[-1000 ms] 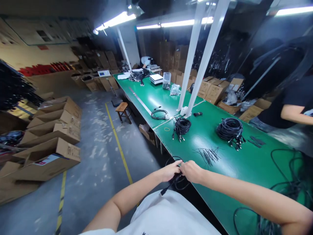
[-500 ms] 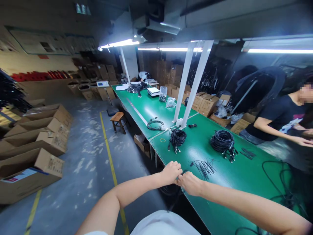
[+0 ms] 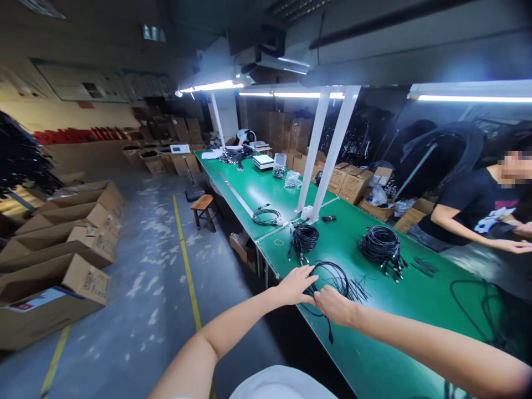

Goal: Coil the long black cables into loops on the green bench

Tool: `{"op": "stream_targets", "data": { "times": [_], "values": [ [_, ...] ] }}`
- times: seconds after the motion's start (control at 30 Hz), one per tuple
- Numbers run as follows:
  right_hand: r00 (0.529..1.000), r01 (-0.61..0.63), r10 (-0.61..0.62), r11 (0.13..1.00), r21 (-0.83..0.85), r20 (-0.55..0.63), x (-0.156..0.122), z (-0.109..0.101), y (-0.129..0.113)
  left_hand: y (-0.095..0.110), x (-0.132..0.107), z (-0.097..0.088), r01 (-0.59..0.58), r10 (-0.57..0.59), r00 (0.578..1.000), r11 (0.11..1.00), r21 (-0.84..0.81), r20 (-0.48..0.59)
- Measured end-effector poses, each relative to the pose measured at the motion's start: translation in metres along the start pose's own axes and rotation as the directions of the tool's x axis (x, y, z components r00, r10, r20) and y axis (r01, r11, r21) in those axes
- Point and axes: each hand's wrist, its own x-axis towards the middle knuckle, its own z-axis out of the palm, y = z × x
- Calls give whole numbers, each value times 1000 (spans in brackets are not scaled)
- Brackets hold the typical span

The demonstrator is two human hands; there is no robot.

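A coil of black cable (image 3: 347, 281) hangs at the near edge of the green table, its loop leaning over the tabletop. My right hand (image 3: 333, 305) is closed around the lower part of the coil, and a cable end with a plug (image 3: 331, 337) dangles below it. On the coil's left side, my left hand (image 3: 296, 285) has its fingers stretched and its thumb apart, touching or very close to the cable. Behind the coil lie loose black ties (image 3: 358, 289), partly hidden. Two finished-looking bundles, a smaller cable bundle (image 3: 305, 238) and a larger cable bundle (image 3: 380, 246), rest farther back.
The green table (image 3: 399, 327) runs away from me, with white posts (image 3: 332, 160) standing on it. Another single coiled cable (image 3: 266, 215) lies beyond. A co-worker (image 3: 469, 210) stands at right. Left are a wooden stool (image 3: 203, 204) and open cartons (image 3: 78, 277).
Both hands have moved right and up over the table edge, bringing the coil up from below into view. My left fingers have gone from curled to spread.
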Motion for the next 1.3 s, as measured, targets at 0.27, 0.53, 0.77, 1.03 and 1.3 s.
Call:
{"op": "stream_targets", "data": {
  "times": [0.27,0.53,0.77,1.03,1.3],
  "values": [
    [941,-308,267,931,199,208,-12,15,30,58,-13,30,246,137,639,896,-369,757],
    [957,-277,235,914,297,171,-25,-13,5,26,21,19,-16,18,999,999,-50,49],
    [821,-571,481,678,463,307,-33,15,-8,36,22,94,89,-120,975,982,165,185],
    [808,-569,490,504,650,327,-47,-5,-25,53,3,64,130,-118,976,990,-56,181],
    [844,-505,480,566,651,238,-16,9,-55,56,-3,110,641,-547,767,672,-372,335]
  ]
}}
